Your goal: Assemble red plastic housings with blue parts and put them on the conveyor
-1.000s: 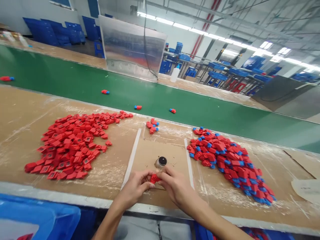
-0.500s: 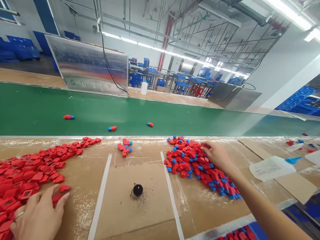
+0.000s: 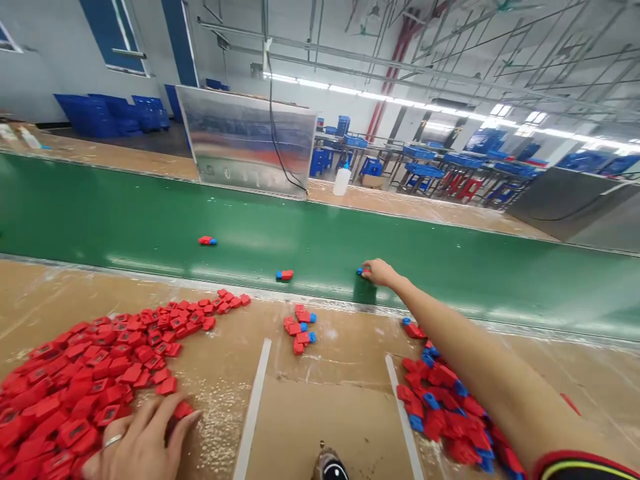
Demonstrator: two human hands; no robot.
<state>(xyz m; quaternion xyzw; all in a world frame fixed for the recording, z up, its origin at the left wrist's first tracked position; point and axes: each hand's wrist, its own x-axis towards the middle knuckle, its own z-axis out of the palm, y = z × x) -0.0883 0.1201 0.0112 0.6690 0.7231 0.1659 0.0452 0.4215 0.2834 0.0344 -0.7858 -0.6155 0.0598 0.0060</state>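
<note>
Over the green belt, my right hand [image 3: 381,273] is closed in a pinch on a small red-and-blue plastic piece [image 3: 361,271]. Its blue end sticks out past the fingertips. At the lower left my left hand [image 3: 145,437] rests against the edge of a pile of red plastic pieces [image 3: 100,373]. A single red piece [image 3: 183,409] shows between its thumb and index finger. My right forearm partly covers a pile of red-and-blue pieces [image 3: 445,407]. Several more red-and-blue pieces [image 3: 300,328] sit in a small cluster between the two piles.
The green belt [image 3: 240,220] crosses beyond the table, carrying a red-and-blue piece [image 3: 285,275] and another farther left. A dark round-topped fixture [image 3: 334,471] stands on the cardboard [image 3: 320,413] between white tape strips. Across the belt are a white bottle [image 3: 342,181] and a metal panel [image 3: 250,143].
My right hand has moved from the red-and-blue pile out over the belt, with a piece in its fingers. The left hand stays at the red pile. The view has turned right-to-left, shifting things rightward.
</note>
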